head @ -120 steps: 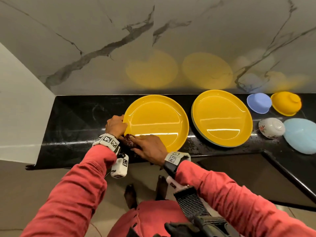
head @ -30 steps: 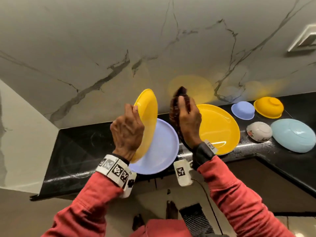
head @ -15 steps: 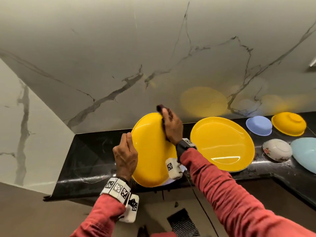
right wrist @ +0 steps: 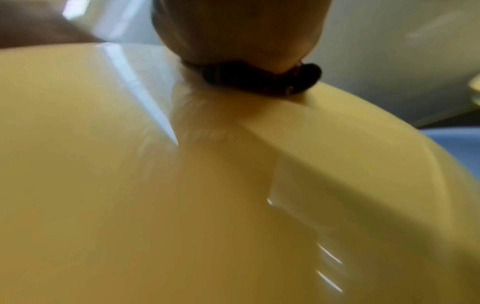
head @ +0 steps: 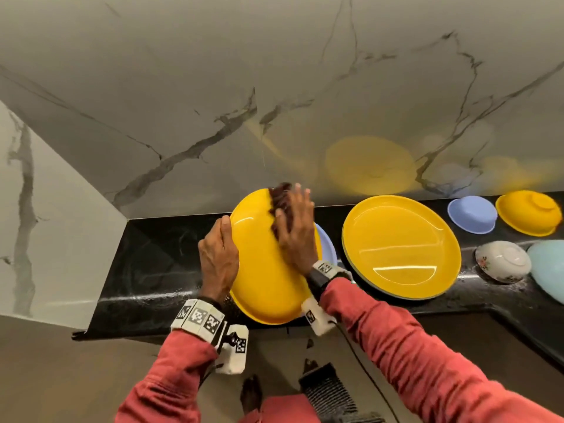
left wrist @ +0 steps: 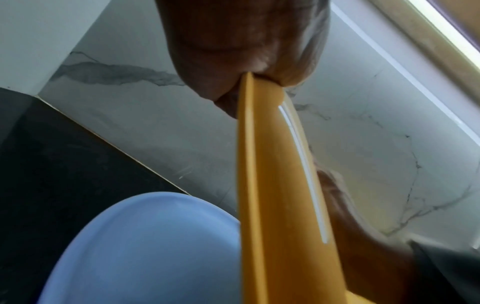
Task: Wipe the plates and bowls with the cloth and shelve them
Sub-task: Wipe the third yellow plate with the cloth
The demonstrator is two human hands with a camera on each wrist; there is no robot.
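Above the near edge of the glossy black stone bench (head: 146, 270), a round yellow plastic plate (head: 265, 270) is held tilted, its face turned toward the person. Left hand (head: 218, 257) grips the plate's left rim, thumb laid along the front of the rim and fingers curled behind it; the left wrist view confirms the rim pinched between thumb and fingers (left wrist: 298, 67). Right hand (head: 297, 233) lies flat against the plate's upper face, fingers extended and close together, pressing a dark maroon cloth (head: 279, 198) onto the surface near the top rim; part of the cloth protrudes past the fingertips. Both forearms, in red sleeves, reach forward from below. Directly behind the held plate, a pale blue plate (head: 328, 245) rests on the bench. To the right lie a second yellow plate (head: 399, 245) on top of another plate, an upturned blue bowl (head: 471, 215), an upturned yellow bowl (head: 529, 212), a white floral bowl (head: 502, 261) and a light teal dish (head: 549, 270).
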